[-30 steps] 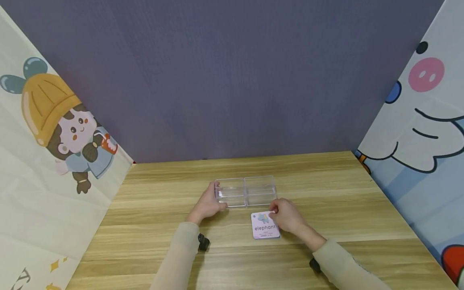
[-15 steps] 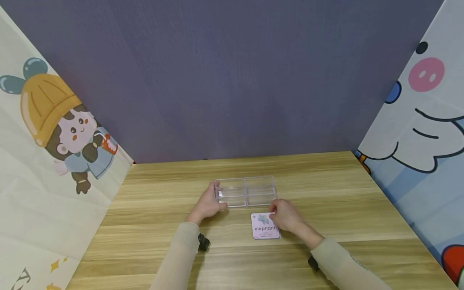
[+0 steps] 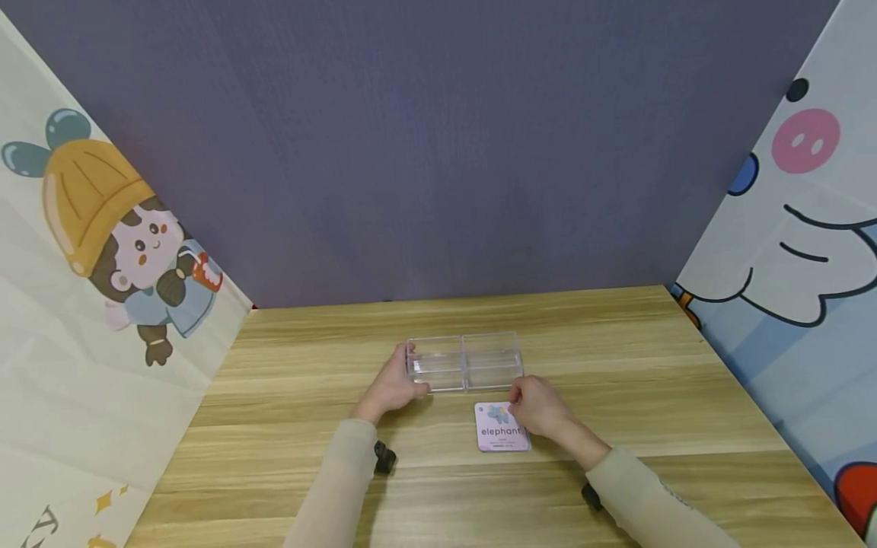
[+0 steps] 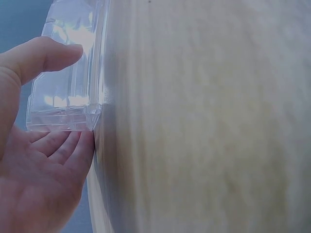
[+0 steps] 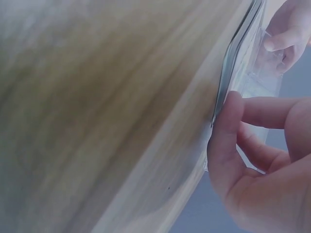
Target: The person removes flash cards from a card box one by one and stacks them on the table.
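Observation:
A clear plastic box point(image 3: 438, 365) with two compartments stands on the wooden table. My left hand point(image 3: 393, 384) grips its left end; in the left wrist view the thumb point(image 4: 65, 56) lies along the front wall and the fingers are at the end wall. In front of the box's right half lies a square elephant card point(image 3: 502, 438), printed with a blue elephant. My right hand point(image 3: 543, 407) pinches its upper right corner between thumb and index finger. Edge-on in the right wrist view, the card point(image 5: 228, 63) shows dark layered edges beside the thumb.
The wooden table point(image 3: 274, 426) reaches back to a dark purple-grey wall point(image 3: 438, 152). Cartoon-printed sheets hang at the left point(image 3: 41, 342) and right point(image 3: 774, 251). Dark wrist cameras show at both cuffs.
The elephant card's top edge has dropped slightly toward the table, and the right forearm has shifted a little left. The left hand and the box have stayed in place.

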A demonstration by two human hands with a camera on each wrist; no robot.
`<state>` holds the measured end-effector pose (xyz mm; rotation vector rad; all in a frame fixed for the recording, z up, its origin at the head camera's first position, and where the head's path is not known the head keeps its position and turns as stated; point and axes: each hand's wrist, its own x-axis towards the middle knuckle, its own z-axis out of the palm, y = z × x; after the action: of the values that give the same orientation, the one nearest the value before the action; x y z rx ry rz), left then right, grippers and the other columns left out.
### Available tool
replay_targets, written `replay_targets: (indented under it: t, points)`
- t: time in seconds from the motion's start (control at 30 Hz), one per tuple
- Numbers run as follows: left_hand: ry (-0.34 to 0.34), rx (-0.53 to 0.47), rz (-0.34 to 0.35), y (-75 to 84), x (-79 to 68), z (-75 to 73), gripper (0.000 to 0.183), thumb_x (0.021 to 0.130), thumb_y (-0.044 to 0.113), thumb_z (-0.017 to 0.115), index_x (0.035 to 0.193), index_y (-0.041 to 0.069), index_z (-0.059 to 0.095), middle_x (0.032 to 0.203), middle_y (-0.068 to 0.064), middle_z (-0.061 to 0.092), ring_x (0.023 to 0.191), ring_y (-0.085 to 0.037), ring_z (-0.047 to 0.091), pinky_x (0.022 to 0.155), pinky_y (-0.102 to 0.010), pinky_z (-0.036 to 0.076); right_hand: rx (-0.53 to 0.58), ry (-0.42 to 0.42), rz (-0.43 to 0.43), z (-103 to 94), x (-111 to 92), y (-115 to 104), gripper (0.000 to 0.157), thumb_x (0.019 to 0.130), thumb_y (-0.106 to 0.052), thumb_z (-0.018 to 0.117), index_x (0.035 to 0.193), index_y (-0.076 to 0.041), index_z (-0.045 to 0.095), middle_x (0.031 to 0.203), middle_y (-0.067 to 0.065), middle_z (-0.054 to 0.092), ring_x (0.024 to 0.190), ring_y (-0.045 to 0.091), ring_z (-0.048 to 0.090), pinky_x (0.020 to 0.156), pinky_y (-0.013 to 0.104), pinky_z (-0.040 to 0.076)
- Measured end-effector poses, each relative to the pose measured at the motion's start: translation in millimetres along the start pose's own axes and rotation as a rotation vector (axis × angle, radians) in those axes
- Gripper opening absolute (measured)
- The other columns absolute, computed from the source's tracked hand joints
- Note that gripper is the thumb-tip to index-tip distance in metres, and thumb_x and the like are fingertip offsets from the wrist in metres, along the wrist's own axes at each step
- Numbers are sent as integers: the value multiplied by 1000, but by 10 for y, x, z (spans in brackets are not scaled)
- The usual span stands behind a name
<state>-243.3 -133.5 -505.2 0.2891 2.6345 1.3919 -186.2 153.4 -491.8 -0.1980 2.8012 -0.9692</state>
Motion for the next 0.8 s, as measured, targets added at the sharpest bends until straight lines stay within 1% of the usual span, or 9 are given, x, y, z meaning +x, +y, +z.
replay_targets:
  t: [0.23,0.37,0.5,0.63,0.8]
  points:
    - [-4,10,-17,-5,1,-13,95,71,8,83,150,-3,32,141,-23,53,125,-39,54,112,-50,40,4,-3,7,-25,-9,-22,8,88,0,69,87,-6,65,75,2,56,65,16,52,55,28,45]
    - [-6,12,-18,-12,3,-24,96,71,8,83,152,-3,31,141,-23,53,125,-38,54,112,-50,41,10,16,1,-42,0,-21,7,88,0,70,88,-6,66,76,2,57,66,16,53,57,29,45]
    - [-13,20,-15,-20,9,-27,99,72,8,83,153,-3,29,141,-22,53,128,-39,53,113,-50,39,13,37,-7,-63,15,-15,7,87,-2,71,88,-7,66,76,2,57,67,16,53,58,29,45]
    - [-17,24,-17,-14,3,-29,101,72,8,84,154,-4,27,142,-21,53,129,-40,52,114,-52,38,16,48,-18,-84,7,-18,6,89,-5,71,87,-9,66,75,0,57,65,15,52,56,27,44]
    - [-9,19,-10,7,-13,-22,105,73,6,84,156,-6,21,141,-21,53,131,-40,50,115,-51,36,15,59,-41,-110,-19,-28,7,90,-5,70,86,-9,67,73,-1,57,63,14,52,54,26,43]
